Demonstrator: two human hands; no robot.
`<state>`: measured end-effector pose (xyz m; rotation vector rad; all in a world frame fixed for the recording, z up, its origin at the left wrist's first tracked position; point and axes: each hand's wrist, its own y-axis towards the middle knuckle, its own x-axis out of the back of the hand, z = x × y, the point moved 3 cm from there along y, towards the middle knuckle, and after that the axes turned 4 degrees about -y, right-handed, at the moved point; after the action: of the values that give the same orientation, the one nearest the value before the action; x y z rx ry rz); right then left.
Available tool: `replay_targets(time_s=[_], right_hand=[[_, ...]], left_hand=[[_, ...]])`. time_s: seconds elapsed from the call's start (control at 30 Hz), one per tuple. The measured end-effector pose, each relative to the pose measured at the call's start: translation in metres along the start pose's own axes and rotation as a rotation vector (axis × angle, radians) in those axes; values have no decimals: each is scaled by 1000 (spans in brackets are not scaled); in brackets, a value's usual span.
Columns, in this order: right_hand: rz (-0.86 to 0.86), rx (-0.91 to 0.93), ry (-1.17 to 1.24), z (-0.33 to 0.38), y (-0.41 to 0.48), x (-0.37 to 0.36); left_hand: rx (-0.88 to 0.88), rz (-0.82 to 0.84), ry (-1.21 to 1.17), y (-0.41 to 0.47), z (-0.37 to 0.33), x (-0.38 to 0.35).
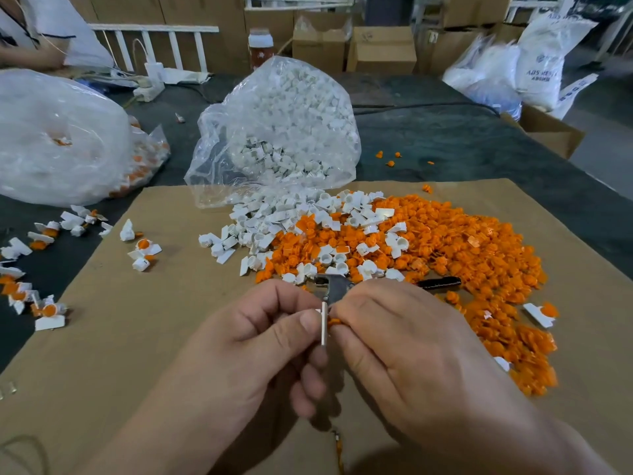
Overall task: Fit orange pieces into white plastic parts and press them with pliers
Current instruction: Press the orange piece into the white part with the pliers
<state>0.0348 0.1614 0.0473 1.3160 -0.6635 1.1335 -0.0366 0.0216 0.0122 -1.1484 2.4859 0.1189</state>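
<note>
My left hand [260, 337] pinches a thin white plastic part [323, 325], held edge-on between thumb and fingers. My right hand [404, 344] pinches a small orange piece [334, 320] against that white part. The two hands meet low over a brown cardboard sheet [154, 337]. Just beyond my fingers lie metal pliers [332, 286] with a black handle [440, 282], held by neither hand. A large heap of orange pieces [462, 252] spreads to the right, and loose white parts [274, 224] mix into its left side.
An open clear bag of white parts [284, 132] stands behind the heap. A second clear bag [58, 138] sits at the left. Assembled white-and-orange pieces [48, 310] lie scattered along the left edge. Cardboard boxes [380, 49] and sacks [541, 63] line the back.
</note>
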Motion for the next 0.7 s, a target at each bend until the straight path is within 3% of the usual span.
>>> replay_targets(time_s=[0.13,0.2,0.27,0.3,0.37,0.43,0.53,0.63,0.7], right_hand=[[15,-78,238,5,-3,2],[60,-250,479,4,-3,2],[224,-519,814,1,-6,-6],[339,-653,1010,2,-7,-10],[422,-750,1183,6,-6,-10],[340,-599,1001,4,-8,-10],[87,-184,296,3,-5,3],[84,-44,138,5,-4,0],[81,-33,144,6,-4,-3]], left_hand=[[-106,68,146,-4,-5,3],[-265,42,391,-8,-5,4],[-489,-7,692,-13,-3,3],[-578,-6,787,-14,-2,1],[-643,-10,841,-15,-3,-1],[-521,-60,701,-12,-7,2],[-255,-76,429,-4,-8,10],[-27,-5,227,0,-3,10],[17,41,176,1,-1,11]])
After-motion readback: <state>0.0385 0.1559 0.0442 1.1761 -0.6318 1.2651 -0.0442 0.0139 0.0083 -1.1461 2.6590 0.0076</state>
